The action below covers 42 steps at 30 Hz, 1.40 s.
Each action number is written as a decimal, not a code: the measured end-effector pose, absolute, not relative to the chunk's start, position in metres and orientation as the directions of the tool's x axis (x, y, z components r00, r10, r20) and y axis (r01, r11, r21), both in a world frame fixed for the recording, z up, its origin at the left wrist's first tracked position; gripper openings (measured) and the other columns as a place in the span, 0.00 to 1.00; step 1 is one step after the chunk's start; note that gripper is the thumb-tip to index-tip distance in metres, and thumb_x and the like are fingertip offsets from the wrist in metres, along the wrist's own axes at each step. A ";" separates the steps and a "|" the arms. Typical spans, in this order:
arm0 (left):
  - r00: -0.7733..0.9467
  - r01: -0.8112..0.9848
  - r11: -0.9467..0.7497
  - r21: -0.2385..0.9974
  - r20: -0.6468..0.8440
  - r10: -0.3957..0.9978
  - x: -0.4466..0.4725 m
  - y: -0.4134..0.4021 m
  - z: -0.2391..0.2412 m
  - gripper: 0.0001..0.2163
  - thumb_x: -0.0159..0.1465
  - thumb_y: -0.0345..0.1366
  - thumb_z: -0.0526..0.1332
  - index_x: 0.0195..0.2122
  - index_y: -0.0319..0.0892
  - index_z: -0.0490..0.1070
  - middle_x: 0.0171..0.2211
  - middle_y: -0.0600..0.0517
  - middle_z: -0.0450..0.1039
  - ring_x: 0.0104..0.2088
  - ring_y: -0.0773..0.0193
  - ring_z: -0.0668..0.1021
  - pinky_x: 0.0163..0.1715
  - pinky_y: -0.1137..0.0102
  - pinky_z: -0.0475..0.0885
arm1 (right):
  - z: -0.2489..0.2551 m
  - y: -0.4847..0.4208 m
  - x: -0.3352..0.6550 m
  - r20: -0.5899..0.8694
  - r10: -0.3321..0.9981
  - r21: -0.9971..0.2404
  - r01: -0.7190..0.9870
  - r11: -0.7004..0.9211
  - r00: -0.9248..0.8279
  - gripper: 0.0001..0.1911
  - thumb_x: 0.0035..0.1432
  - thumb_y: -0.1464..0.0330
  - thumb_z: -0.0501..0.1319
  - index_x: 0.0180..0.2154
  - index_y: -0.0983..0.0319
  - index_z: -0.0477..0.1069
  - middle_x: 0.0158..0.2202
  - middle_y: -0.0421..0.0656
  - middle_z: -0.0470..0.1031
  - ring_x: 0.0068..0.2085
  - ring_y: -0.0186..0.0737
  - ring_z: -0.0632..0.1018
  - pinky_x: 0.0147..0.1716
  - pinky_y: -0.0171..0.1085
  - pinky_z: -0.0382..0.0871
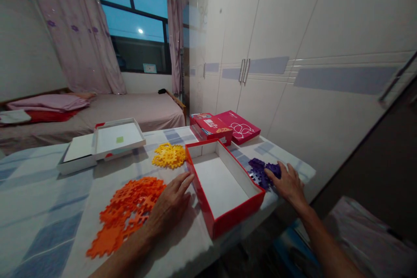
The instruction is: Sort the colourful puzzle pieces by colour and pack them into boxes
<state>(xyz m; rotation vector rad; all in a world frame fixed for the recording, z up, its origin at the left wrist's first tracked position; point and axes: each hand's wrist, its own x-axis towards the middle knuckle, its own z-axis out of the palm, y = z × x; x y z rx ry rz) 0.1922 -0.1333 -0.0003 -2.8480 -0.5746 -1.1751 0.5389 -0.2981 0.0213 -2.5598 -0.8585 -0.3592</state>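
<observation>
An empty red box [228, 221] with a white inside stands on the table between my hands. My left hand [169, 206] lies flat on the table, fingers apart, touching the right edge of a pile of orange puzzle pieces [125, 213] and close to the box's left wall. My right hand [288, 184] rests on a heap of purple puzzle pieces [259, 169] just right of the box, fingers curled over some of them. A pile of yellow puzzle pieces [169, 155] lies behind the box's far left corner.
Two closed red and pink boxes [224, 127] sit at the table's far end. White box lids [104, 141] lie at the far left. The table's checked cloth [39, 208] ends near my right hand. A bed and white wardrobe doors stand behind.
</observation>
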 end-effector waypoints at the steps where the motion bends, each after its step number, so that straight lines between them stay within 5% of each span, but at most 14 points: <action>1: 0.648 0.338 -0.931 0.137 0.683 0.336 0.192 -0.132 0.000 0.26 0.60 0.26 0.53 0.61 0.43 0.55 0.55 0.42 0.66 0.53 0.57 0.72 0.50 0.60 0.73 | 0.018 -0.291 0.549 0.296 0.518 -0.301 0.592 -0.747 0.803 0.39 0.56 0.45 0.46 0.60 0.64 0.57 0.60 0.57 0.58 0.59 0.61 0.61 0.53 0.57 0.58; 9: 0.660 0.259 -0.965 0.036 0.723 0.204 0.191 -0.141 0.008 0.30 0.61 0.25 0.53 0.64 0.45 0.46 0.60 0.40 0.59 0.59 0.55 0.65 0.53 0.59 0.70 | 0.015 -0.248 0.552 0.222 0.614 -0.303 0.652 -0.695 0.757 0.34 0.54 0.46 0.50 0.56 0.58 0.64 0.58 0.53 0.62 0.57 0.60 0.62 0.49 0.60 0.60; 16: 0.685 0.208 -0.976 -0.058 0.721 0.103 0.196 -0.148 0.012 0.28 0.61 0.24 0.51 0.63 0.46 0.50 0.59 0.43 0.63 0.59 0.58 0.65 0.53 0.61 0.69 | 0.011 -0.236 0.576 0.366 0.654 -0.384 0.747 -0.542 0.663 0.19 0.55 0.63 0.54 0.46 0.63 0.73 0.45 0.49 0.71 0.47 0.43 0.72 0.49 0.39 0.62; 23: 0.699 0.211 -0.976 -0.053 0.706 0.112 0.196 -0.142 0.007 0.27 0.61 0.23 0.51 0.62 0.43 0.53 0.59 0.43 0.63 0.60 0.58 0.64 0.54 0.62 0.69 | 0.016 -0.233 0.588 0.393 0.459 -0.649 0.593 -0.476 0.797 0.19 0.49 0.60 0.56 0.36 0.65 0.75 0.37 0.51 0.76 0.41 0.48 0.75 0.42 0.41 0.65; 30: 0.693 0.204 -0.977 -0.069 0.714 0.095 0.198 -0.142 0.011 0.28 0.61 0.23 0.50 0.62 0.44 0.53 0.58 0.43 0.64 0.59 0.58 0.66 0.52 0.62 0.70 | 0.075 -0.224 0.577 0.392 0.451 -0.783 0.548 -0.294 0.802 0.24 0.47 0.54 0.57 0.37 0.67 0.75 0.33 0.46 0.77 0.33 0.42 0.76 0.32 0.37 0.66; 36: 0.723 0.224 -0.973 -0.058 0.679 0.126 0.196 -0.141 0.006 0.27 0.61 0.23 0.51 0.62 0.44 0.54 0.59 0.44 0.62 0.60 0.58 0.64 0.54 0.62 0.69 | 0.128 -0.195 0.495 0.392 0.744 -0.897 0.404 0.179 0.541 0.20 0.47 0.57 0.63 0.36 0.66 0.73 0.30 0.41 0.76 0.28 0.33 0.73 0.28 0.33 0.67; 42: 0.731 0.220 -0.974 -0.063 0.672 0.121 0.195 -0.140 0.007 0.26 0.60 0.23 0.52 0.61 0.43 0.55 0.60 0.43 0.61 0.60 0.58 0.64 0.54 0.62 0.69 | 0.126 -0.186 0.445 0.433 0.890 -0.637 0.747 0.190 0.143 0.16 0.52 0.64 0.62 0.43 0.63 0.74 0.44 0.45 0.75 0.44 0.38 0.74 0.44 0.39 0.67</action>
